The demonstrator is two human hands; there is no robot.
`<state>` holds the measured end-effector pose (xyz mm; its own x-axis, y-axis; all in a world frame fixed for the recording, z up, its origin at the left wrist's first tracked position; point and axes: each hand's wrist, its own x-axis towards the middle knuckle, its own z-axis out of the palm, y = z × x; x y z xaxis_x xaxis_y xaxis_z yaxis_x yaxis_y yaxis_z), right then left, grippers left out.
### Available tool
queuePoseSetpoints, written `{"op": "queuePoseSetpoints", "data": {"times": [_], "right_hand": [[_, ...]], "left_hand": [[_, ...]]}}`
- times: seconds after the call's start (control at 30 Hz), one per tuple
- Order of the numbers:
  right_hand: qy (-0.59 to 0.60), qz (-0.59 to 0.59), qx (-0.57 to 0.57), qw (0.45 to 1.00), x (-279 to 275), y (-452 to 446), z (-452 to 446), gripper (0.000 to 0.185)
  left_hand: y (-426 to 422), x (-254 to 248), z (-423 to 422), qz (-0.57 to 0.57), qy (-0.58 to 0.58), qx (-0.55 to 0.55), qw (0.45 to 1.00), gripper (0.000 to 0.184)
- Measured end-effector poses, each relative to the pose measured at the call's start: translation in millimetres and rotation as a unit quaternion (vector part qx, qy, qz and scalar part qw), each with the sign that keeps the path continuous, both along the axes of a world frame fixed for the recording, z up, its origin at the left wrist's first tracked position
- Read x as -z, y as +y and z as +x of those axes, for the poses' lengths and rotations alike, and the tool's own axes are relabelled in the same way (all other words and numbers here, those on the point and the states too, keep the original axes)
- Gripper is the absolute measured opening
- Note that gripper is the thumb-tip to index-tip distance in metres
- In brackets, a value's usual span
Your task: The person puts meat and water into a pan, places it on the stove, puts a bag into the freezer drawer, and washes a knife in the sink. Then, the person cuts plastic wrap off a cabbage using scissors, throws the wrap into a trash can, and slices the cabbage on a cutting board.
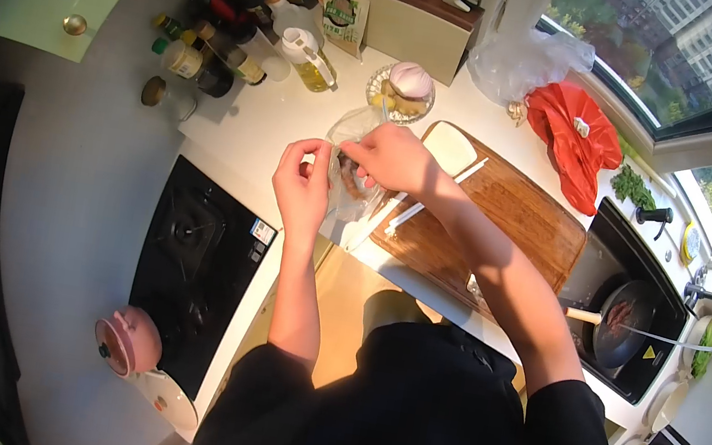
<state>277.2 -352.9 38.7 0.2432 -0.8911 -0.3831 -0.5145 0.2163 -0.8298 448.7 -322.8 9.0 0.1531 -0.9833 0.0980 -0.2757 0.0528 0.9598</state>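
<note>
Over the counter, both hands are at a clear plastic bag (359, 126) with something brownish inside that I cannot name. My left hand (302, 184) pinches the bag's left edge, fingers curled. My right hand (396, 158) is closed on its upper right side, partly covering it. A wooden cutting board (516, 212) lies to the right, beneath my right forearm. White chopsticks (436, 196) and a white rectangular dish (450, 149) rest on the board. Just behind the bag stands a glass dish (374, 95) with an onion (410, 80) and a yellowish piece.
Bottles, including an oil jug (309, 61), crowd the back left corner. A knife block (420, 23) stands at the back. A red plastic bag (570, 135) lies near the window. On the left is a black cooktop (191, 262); a frying pan (624, 326) sits in the sink at right.
</note>
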Motion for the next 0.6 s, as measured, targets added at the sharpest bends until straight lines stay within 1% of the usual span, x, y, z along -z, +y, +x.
{"op": "queuePoseSetpoints", "data": {"times": [0.07,0.1,0.13,0.2,0.27,0.3,0.33,0.37,0.4,0.43,0.47,0.5,0.53,0.57,0.6], "right_hand": [[-0.046,0.013,0.161,0.986,-12.1,0.4,-13.0,0.025],[0.097,-0.172,0.177,0.964,3.4,-6.2,-26.6,0.026],[0.147,-0.352,0.175,0.908,22.6,-12.8,-42.7,0.034],[0.031,-0.393,0.055,0.917,24.2,-24.8,-58.9,0.044],[0.026,-0.308,-0.146,0.940,39.2,-40.3,-73.7,0.050],[0.053,-0.238,-0.181,0.953,29.3,-38.3,-74.4,0.053],[0.014,-0.272,-0.197,0.942,26.7,-34.4,-73.3,0.063],[0.010,-0.257,-0.197,0.946,26.4,-22.9,-69.3,0.067],[0.008,-0.239,-0.193,0.952,23.6,-11.2,-65.9,0.070],[-0.023,-0.358,-0.207,0.910,55.5,-8.1,-67.5,0.075],[0.012,-0.330,-0.191,0.925,56.6,3.4,-66.8,0.071],[0.016,-0.400,-0.126,0.908,88.6,9.2,-63.1,0.060],[0.023,-0.386,-0.117,0.915,84.4,18.6,-60.9,0.039],[0.107,-0.328,-0.158,0.925,82.3,11.8,-39.7,0.021],[0.103,-0.328,-0.158,0.926,83.9,10.7,-25.5,0.017]], "left_hand": [[-1.3,-4.7,6.4,-0.024,-0.065,0.010,0.998,0.007],[-2.5,-7.3,11.2,-0.032,-0.087,0.019,0.995,0.006],[-6.5,-8.2,14.9,-0.044,-0.108,0.027,0.993,0.006],[-13.6,-9.2,24.2,-0.071,-0.142,0.049,0.986,0.005],[-25.8,-8.1,29.7,-0.104,-0.171,0.062,0.978,0.005],[-32.8,-4.9,33.4,-0.122,-0.183,0.061,0.974,0.004],[-37.8,-6.0,33.5,-0.137,-0.194,0.062,0.970,0.004],[-38.9,-9.7,32.8,-0.118,-0.205,0.055,0.970,0.005],[-42.4,-4.7,35.2,-0.129,-0.207,0.066,0.968,0.009],[-46.5,3.7,35.6,-0.117,-0.198,0.065,0.971,0.013],[-53.4,22.2,35.2,-0.130,-0.202,0.076,0.968,0.020],[-59.3,43.3,36.8,-0.011,-0.074,0.099,0.992,0.025],[-54.4,43.0,36.2,0.028,-0.075,0.135,0.988,0.032],[-42.2,38.6,47.3,0.059,-0.089,0.128,0.986,0.039],[-29.4,47.3,65.7,0.027,-0.116,0.113,0.986,0.047]]}}
